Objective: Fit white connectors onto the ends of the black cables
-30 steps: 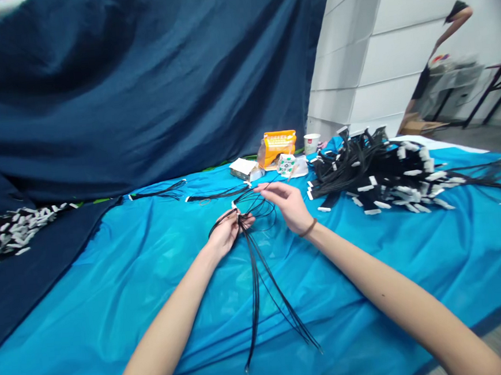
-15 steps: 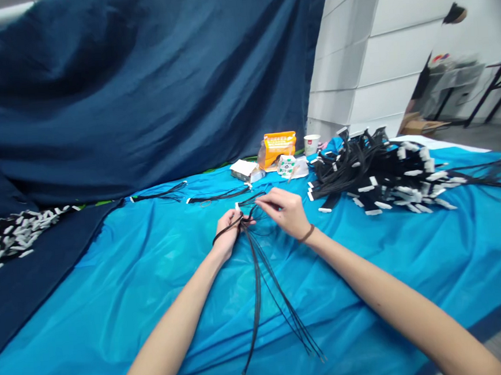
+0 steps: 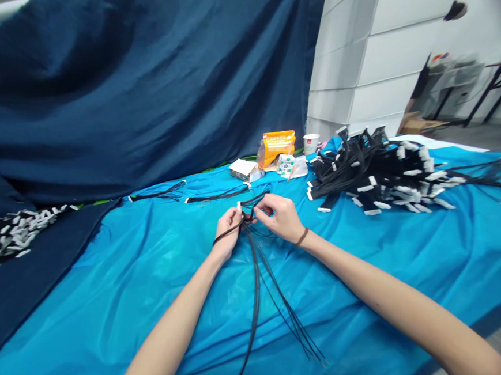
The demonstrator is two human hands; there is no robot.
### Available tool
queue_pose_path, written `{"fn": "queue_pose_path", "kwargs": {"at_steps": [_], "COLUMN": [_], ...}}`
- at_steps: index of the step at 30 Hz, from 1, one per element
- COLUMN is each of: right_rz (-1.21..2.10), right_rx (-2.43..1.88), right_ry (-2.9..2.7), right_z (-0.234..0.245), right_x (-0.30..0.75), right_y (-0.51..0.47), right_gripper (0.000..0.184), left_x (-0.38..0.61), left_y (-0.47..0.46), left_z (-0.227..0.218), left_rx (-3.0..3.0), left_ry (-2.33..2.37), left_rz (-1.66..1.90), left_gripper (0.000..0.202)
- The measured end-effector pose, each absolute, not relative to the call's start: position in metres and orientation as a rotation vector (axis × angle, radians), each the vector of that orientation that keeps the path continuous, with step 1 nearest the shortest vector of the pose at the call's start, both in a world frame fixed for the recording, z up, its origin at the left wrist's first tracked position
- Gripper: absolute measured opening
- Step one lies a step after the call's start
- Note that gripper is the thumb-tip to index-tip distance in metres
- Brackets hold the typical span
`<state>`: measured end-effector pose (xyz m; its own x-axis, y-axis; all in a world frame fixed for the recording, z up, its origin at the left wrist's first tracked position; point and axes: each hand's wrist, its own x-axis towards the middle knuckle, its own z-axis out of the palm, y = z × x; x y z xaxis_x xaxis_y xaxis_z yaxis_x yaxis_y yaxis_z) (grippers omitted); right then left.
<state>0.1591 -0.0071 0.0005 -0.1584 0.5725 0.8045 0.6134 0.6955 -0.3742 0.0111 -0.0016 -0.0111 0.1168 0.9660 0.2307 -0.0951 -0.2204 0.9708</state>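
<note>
A black wire harness [image 3: 255, 279] with a white connector [image 3: 238, 206] is held up over the blue cloth. My left hand [image 3: 228, 229] is closed around it just below the connector, and one black strand loops back over that wrist. My right hand [image 3: 281, 215] pinches black wire beside the left fingers, thumb against forefinger. From between the hands the loose wires fan down toward me, with small metal tips at their ends. Exactly which strands the right fingertips grip is too small to tell.
A large heap of black cables with white connectors [image 3: 375, 172] lies to the right. More white connectors [image 3: 17, 232] are piled on dark cloth at left. Two harnesses [image 3: 216, 196] lie behind my hands, near a small box [image 3: 246, 169], an orange pouch [image 3: 279, 149] and a paper cup [image 3: 311, 144].
My right hand has moved slightly left and down, closer to my left hand, with the wire still pinched. The left hand keeps its hold and the hanging wires have swayed a little.
</note>
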Motion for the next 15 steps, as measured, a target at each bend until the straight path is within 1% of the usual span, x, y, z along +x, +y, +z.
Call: {"fn": "queue_pose_path", "kwargs": {"at_steps": [8,15], "right_rz": [-0.035,-0.014], "right_rx": [-0.943,-0.906], "right_ry": [-1.83,-1.878], "right_z": [-0.0005,-0.0007], "right_x": [0.1575,0.1576], "right_y": [-0.0074,-0.008], "right_gripper": [0.021,0.02], "left_x": [0.0099,0.0108], "left_y": [0.0008,-0.0019], "left_z": [-0.0146,-0.0115], "left_rx": [1.418,1.384], "left_ry": [0.91,0.91], "left_rz": [1.313,1.307], "left_gripper": [0.026,0.029]}}
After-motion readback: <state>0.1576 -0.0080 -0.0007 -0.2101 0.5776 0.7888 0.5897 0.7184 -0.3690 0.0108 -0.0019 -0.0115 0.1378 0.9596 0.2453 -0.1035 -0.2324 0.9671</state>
